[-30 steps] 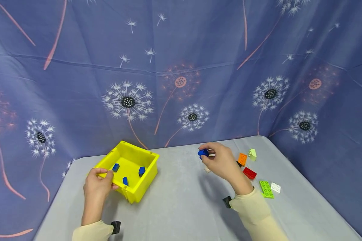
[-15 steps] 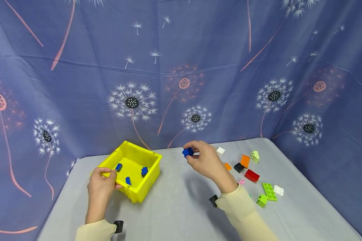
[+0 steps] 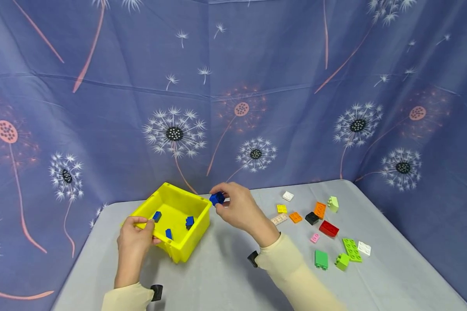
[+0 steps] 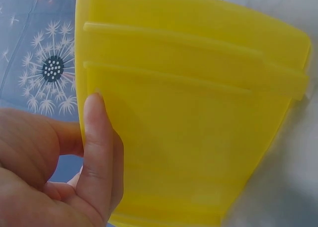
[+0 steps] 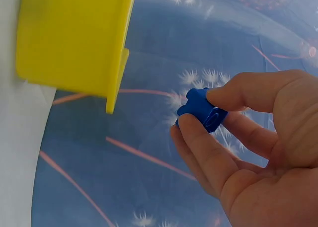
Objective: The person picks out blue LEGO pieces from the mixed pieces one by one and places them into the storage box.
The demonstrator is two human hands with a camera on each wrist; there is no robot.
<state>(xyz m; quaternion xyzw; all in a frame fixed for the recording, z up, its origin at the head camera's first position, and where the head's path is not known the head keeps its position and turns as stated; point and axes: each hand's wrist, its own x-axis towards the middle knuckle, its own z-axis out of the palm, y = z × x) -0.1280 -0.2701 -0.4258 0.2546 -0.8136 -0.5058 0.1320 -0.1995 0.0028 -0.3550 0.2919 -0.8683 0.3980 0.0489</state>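
A yellow box [image 3: 196,239] stands at the left of the table, with several blue building bricks inside, one of them a blue brick [image 3: 168,233] near the front wall. My left hand [image 3: 135,237] grips the box's near left rim; in the left wrist view its fingers [image 4: 98,152] lie against the outer wall [image 4: 184,137]. My right hand [image 3: 241,207] pinches another blue building brick [image 3: 217,198] between thumb and fingertips, raised just beside the box's right rim. In the right wrist view that brick [image 5: 201,110] shows its studs and hollow underside, apart from the box [image 5: 69,43].
Loose bricks lie scattered on the right of the grey table [image 3: 225,280]: a red brick [image 3: 328,229], a black brick [image 3: 312,217], a green brick [image 3: 321,259], a yellow brick [image 3: 282,208] and several others. A blue patterned curtain [image 3: 295,108] hangs behind the table.
My right hand has carried the blue brick leftwards from the loose bricks to the box's right rim, uncovering bricks behind it. My left hand keeps its grip on the box; the head view has shifted slightly.
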